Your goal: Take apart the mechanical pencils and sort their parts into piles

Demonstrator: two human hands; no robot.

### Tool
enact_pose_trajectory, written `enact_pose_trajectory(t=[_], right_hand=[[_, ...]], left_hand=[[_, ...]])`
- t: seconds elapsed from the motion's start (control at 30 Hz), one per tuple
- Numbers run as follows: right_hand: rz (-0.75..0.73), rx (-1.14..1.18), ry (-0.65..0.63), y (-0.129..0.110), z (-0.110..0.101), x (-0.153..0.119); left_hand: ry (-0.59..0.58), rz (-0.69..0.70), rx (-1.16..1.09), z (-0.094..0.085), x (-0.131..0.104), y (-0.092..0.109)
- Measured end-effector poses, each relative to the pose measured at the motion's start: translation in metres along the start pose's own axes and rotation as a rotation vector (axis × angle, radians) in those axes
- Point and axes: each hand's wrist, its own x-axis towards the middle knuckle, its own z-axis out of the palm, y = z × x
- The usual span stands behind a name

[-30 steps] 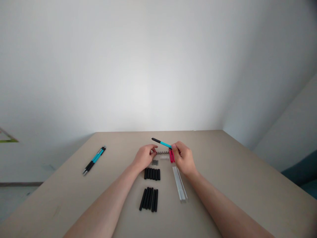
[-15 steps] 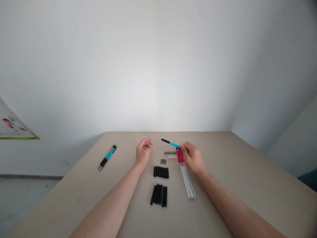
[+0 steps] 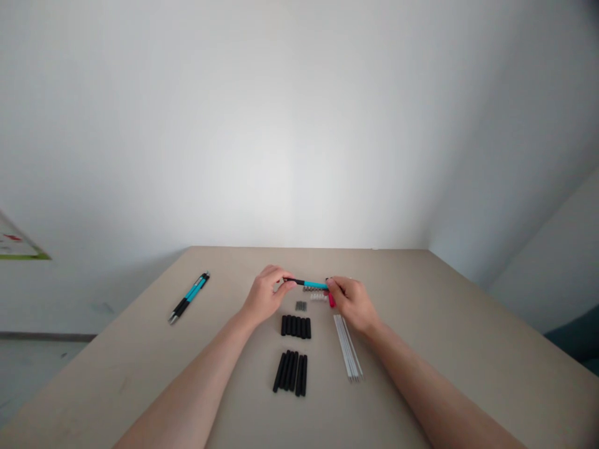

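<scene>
A blue and black pen (image 3: pixel 314 285) is held level between both hands. My left hand (image 3: pixel 266 293) pinches its black end at the tip; my right hand (image 3: pixel 354 304) grips the blue end. Just below the pen lie a row of small metal parts (image 3: pixel 307 289), clear pieces (image 3: pixel 319 297) and springs (image 3: pixel 301 306). Red parts (image 3: pixel 332 300) are partly hidden by my right hand. White refills (image 3: pixel 347 349) lie below that hand. Two rows of black tubes, shorter ones (image 3: pixel 296 327) and longer ones (image 3: pixel 291 373), lie between my forearms.
Blue and black pens (image 3: pixel 189 298) lie side by side at the left of the beige table (image 3: pixel 397 268). A white wall stands behind the table, with part of a poster (image 3: pixel 19 240) at far left.
My left hand has closed on the black end of the pen. The pen has moved lower and to the left with my right hand. The view has shifted slightly.
</scene>
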Motion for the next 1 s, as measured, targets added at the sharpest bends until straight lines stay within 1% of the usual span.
enact_pose_trajectory(t=[0.13, 0.27, 0.43, 0.5, 0.67, 0.83, 1.0], right_hand=[[0.036, 0.012, -0.049, -0.003, 0.001, -0.001], [0.028, -0.002, -0.05, -0.005, 0.002, -0.002], [-0.003, -0.036, -0.044, -0.006, 0.002, -0.002], [-0.036, -0.048, -0.036, -0.009, 0.002, -0.001], [-0.108, -0.041, 0.003, -0.012, -0.001, 0.0], [-0.077, -0.037, 0.091, -0.009, -0.005, -0.001], [-0.067, -0.04, 0.094, -0.007, -0.005, -0.001]], left_hand=[[-0.018, 0.053, 0.085, -0.005, 0.0, 0.0], [-0.04, 0.095, 0.146, -0.009, 0.001, 0.005], [-0.105, 0.14, 0.195, -0.012, 0.001, 0.013], [-0.098, 0.126, 0.206, -0.011, 0.001, 0.015], [-0.03, 0.048, 0.187, -0.008, 0.0, 0.016], [-0.003, 0.101, 0.153, -0.012, 0.0, 0.019], [-0.017, 0.14, 0.183, -0.013, -0.001, 0.017]])
